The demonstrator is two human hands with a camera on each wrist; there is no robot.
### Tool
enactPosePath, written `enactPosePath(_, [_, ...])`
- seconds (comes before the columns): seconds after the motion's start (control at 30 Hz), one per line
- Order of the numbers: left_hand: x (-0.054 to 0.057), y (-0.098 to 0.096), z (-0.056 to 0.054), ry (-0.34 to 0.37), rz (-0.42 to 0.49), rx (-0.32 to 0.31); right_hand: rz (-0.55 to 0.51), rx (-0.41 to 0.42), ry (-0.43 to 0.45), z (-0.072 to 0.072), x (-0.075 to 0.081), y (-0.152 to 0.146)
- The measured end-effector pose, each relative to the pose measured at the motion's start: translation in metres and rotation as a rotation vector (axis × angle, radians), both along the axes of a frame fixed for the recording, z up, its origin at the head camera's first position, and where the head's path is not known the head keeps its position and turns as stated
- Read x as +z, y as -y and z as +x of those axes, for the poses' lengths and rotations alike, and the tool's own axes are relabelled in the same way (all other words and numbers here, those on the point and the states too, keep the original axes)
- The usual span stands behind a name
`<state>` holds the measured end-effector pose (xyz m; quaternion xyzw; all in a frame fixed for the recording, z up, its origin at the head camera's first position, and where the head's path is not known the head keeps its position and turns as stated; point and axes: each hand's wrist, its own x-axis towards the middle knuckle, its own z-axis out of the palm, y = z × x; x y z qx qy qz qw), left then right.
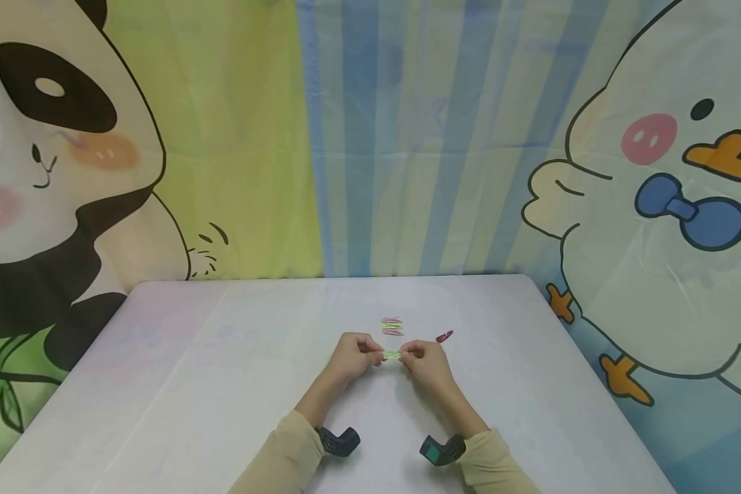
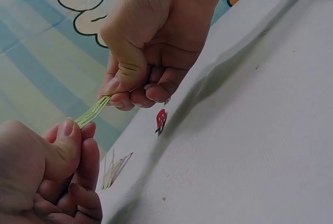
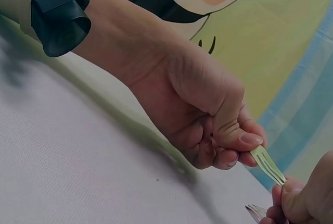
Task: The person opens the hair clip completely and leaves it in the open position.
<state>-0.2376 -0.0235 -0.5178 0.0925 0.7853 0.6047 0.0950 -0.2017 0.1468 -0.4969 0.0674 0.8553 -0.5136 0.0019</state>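
Strip (image 2: 92, 112), green, pinched thumb-to-finger at ends by my left hand (image 1: 353, 354) and right hand (image 1: 429, 363), probably for steadiness; red piece (image 1: 444, 336) lay toward far edge of table (image 1: 272, 309).

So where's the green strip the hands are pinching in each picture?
Head: green strip, below centre, between left hand and right hand.
Left wrist: green strip, left of centre.
Right wrist: green strip, lower right.
Shared landmark: blue-striped cloth in the background.
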Motion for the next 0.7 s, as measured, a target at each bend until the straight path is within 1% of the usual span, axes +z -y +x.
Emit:
enactPosePath(0.33, [-0.0017,-0.003,0.0012,0.0,0.022,0.021,0.019,-0.022,-0.031,0.0006,0.0001,-0.0005])
enactPosePath(0.53, [-0.0025,-0.0063,0.0029,-0.003,0.077,0.04,0.01,-0.016,-0.032,0.0014,0.0024,-0.0002])
enactPosePath(0.63, [-0.0028,-0.0068,0.0033,-0.005,0.105,0.051,0.009,-0.024,-0.016,0.0003,0.0026,-0.0014])
enactPosePath(0.7, [-0.0042,-0.0062,0.0033,-0.024,0.114,0.047,0.019,-0.021,-0.018,-0.0004,0.002,-0.0027])
